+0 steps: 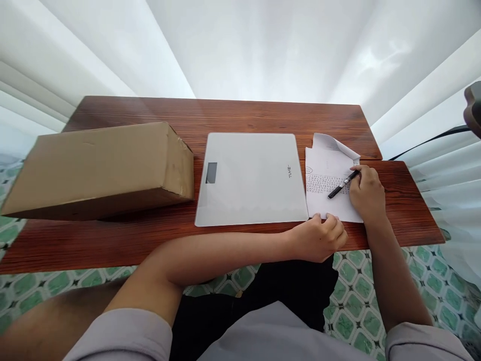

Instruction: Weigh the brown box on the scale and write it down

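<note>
A black pen (343,184) slants over a stack of white paper (326,203) with a block of handwriting on the top sheet. My right hand (369,193) rests at the paper's right edge, thumb and forefinger closed around the pen's upper end. Along the near edge of the paper, my left hand (320,237) is closed, fingertips on the lower edge; the lower fingers are curled out of sight. The top sheet's far corner is curled up. Just left of the paper lies a flat white scale (251,185) with a small grey display.
A long brown cardboard box (101,163) takes up the left of the reddish wooden table (233,114). White curtains (263,50) hang behind and to the right. Green patterned tiles (349,301) cover the floor. A dark object (473,108) juts in at the right edge.
</note>
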Motion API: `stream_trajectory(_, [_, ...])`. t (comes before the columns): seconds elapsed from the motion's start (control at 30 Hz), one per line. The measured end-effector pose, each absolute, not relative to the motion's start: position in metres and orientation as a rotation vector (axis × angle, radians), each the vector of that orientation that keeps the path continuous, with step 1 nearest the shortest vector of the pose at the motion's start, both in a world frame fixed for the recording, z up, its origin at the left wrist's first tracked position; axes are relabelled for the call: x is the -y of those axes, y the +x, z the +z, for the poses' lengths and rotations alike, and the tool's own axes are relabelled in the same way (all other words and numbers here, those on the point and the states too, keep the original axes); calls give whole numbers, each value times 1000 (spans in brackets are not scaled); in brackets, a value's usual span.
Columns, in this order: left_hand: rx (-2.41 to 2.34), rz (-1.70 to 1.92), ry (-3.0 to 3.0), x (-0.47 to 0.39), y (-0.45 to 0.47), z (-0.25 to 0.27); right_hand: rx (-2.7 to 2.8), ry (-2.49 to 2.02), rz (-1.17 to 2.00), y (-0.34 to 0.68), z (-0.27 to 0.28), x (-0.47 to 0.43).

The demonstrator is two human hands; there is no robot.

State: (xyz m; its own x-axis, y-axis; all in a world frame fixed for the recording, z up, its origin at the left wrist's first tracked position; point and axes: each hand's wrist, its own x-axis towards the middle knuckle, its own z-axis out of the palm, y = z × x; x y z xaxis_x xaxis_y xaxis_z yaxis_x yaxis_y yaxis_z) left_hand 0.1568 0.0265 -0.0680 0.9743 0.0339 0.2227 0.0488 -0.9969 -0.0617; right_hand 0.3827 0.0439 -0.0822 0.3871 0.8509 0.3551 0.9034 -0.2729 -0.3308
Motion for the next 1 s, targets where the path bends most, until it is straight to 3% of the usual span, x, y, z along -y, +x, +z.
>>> stream_trajectory(0.37, [20, -407, -2941, -25, 160, -72, 1351, -2218, -8, 386, -86, -47])
stream_trajectory(0.6, [-16, -656, -2748, -30, 149, -62, 1253, -2219, 46, 385, -81, -48])
stream_trajectory(1.0, [532, -962, -2521, -78, 6, 9, 1181, -2184, 74, 388, -79, -47])
